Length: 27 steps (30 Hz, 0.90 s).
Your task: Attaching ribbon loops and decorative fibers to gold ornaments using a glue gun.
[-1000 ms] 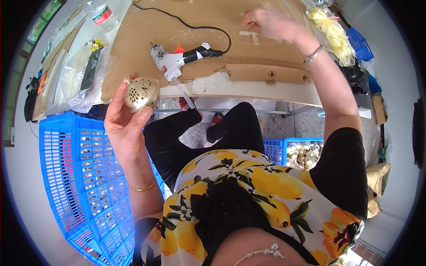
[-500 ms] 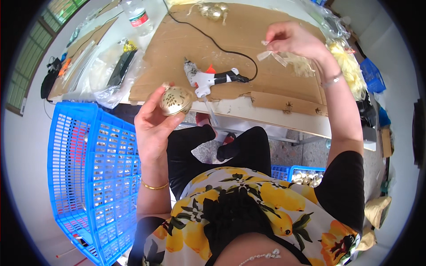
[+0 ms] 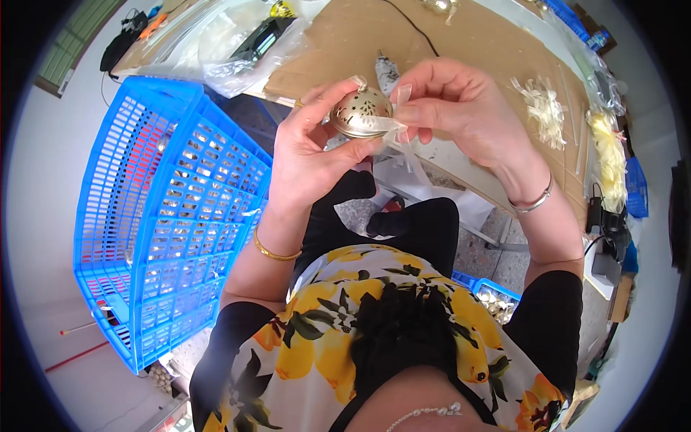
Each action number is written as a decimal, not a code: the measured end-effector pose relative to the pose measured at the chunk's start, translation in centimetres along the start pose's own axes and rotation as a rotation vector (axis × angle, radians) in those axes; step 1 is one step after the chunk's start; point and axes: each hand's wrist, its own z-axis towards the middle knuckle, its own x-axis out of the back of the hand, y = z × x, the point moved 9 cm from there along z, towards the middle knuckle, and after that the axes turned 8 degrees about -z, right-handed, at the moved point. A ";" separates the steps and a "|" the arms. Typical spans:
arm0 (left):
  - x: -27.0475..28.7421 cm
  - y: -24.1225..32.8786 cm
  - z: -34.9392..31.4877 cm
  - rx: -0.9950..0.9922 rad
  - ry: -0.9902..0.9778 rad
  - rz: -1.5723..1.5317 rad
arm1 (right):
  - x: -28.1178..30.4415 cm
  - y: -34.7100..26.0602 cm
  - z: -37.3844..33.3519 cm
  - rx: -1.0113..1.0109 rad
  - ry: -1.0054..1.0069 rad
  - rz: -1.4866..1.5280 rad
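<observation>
A round gold bauble (image 3: 362, 108) with small cut-out holes is gripped by my left hand (image 3: 309, 140), fingers at its top and thumb underneath. My right hand (image 3: 457, 108) pinches a sheer cream ribbon bow (image 3: 396, 128) between thumb and fingers, against the bauble's right side. The bow's tails hang down past the table edge. Behind my right fingers lies the hot glue gun, only its grey nozzle end (image 3: 386, 70) showing.
Left of me stands a tall blue plastic crate (image 3: 144, 252) with gold pieces inside. Cream ribbon pieces (image 3: 545, 111) lie on the cardboard (image 3: 497, 43) at right. A smaller blue crate (image 3: 471, 281) of baubles sits below the table. A black cord (image 3: 414, 25) crosses the cardboard.
My right hand has come from the far right of the cardboard with the bow to the bauble. My left hand with the bauble appears further right and higher; the view has turned.
</observation>
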 end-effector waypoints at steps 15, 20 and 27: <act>1.0 -1.1 -0.8 0.020 0.051 0.012 | -1.1 1.5 1.7 0.164 0.253 0.151; 0.7 -0.7 -0.8 -0.015 0.043 0.016 | -1.2 2.2 1.7 0.160 0.276 0.150; 0.5 -0.4 -1.1 -0.028 0.052 0.023 | -0.7 2.6 1.6 0.163 0.355 0.115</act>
